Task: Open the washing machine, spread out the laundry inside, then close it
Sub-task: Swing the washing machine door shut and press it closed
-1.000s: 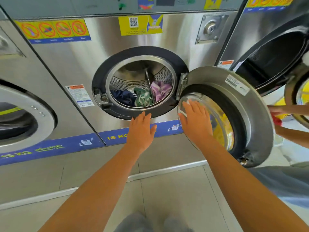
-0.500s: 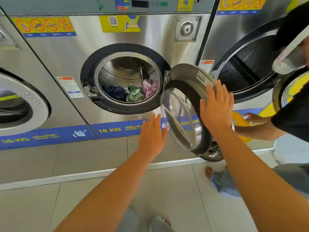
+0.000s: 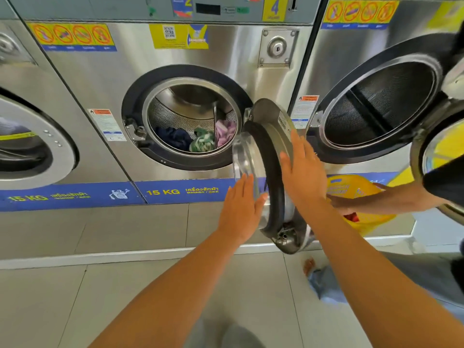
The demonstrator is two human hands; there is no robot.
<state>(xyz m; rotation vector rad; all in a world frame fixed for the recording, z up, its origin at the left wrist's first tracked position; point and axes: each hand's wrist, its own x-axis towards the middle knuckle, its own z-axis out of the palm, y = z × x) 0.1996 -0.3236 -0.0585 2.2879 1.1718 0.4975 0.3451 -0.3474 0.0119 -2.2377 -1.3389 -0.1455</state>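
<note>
Three bundles of laundry low in the drum, round steel-rimmed glass door [image 3: 266,172] swung edge-on between two flat hands.

The steel washing machine [image 3: 175,84] has its door hinged at the right of the opening. Right hand [image 3: 302,172] lies flat on the door's outer steel face, fingers spread and straight, gripping nothing; placed as if to push the door shut. Left hand [image 3: 241,204] is open-palmed beside the glass bowl, thumb touching its rim, likely steadying the swing. The perforated drum [image 3: 175,114] holds a dark navy garment [image 3: 173,138], a green-and-white cloth [image 3: 202,141] and a pink-lilac cloth [image 3: 224,133], side by side. Further right, a second person's arm [image 3: 391,200] reaches to a yellow plastic bag [image 3: 351,189] under the neighbouring open machine [image 3: 376,101].
</note>
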